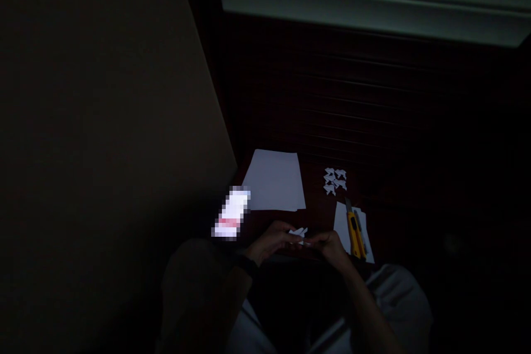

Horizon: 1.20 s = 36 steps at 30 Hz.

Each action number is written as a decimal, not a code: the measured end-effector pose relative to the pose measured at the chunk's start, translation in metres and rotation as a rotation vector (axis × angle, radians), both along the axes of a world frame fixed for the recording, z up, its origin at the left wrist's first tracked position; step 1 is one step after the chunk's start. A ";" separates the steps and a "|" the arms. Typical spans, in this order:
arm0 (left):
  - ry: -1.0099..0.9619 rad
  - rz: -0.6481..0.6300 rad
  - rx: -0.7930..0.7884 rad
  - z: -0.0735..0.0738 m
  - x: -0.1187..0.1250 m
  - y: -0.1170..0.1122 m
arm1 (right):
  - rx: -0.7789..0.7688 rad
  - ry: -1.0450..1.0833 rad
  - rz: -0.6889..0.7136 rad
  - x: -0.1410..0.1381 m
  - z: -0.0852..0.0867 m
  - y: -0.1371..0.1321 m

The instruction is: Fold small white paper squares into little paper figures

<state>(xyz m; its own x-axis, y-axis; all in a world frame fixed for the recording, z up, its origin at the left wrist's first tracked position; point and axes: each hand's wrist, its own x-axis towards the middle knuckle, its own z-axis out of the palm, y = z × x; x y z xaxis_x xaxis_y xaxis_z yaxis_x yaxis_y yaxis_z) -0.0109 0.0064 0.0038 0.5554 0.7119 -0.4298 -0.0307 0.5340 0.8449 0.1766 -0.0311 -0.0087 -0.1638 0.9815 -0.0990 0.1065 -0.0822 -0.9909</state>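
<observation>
Between my two hands is a small piece of folded white paper [297, 232], held just above the near edge of the dark table. My left hand [276, 239] grips it from the left, thumb and fingers closed on it. From the right, my right hand [327, 243] pinches its lower right end with the fingertips. Several small folded paper figures [329, 180] lie grouped on the table beyond my right hand. The dim light hides the finer folds.
White paper sheets [274, 180] lie at the table's back left. A lit, blurred-out phone screen [232, 213] is beside them. At right, a yellow utility knife [354, 235], blade showing, rests on more white paper [341, 221] beside a thin dark tool. A pale wall [124, 94] stands left.
</observation>
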 end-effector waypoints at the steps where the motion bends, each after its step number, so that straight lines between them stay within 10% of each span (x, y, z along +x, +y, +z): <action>1: 0.012 0.005 0.009 -0.001 0.001 0.000 | 0.000 0.005 0.003 0.000 -0.001 0.000; 36: 0.051 -0.002 0.232 -0.010 0.005 -0.004 | -0.018 0.071 -0.084 -0.001 -0.013 0.009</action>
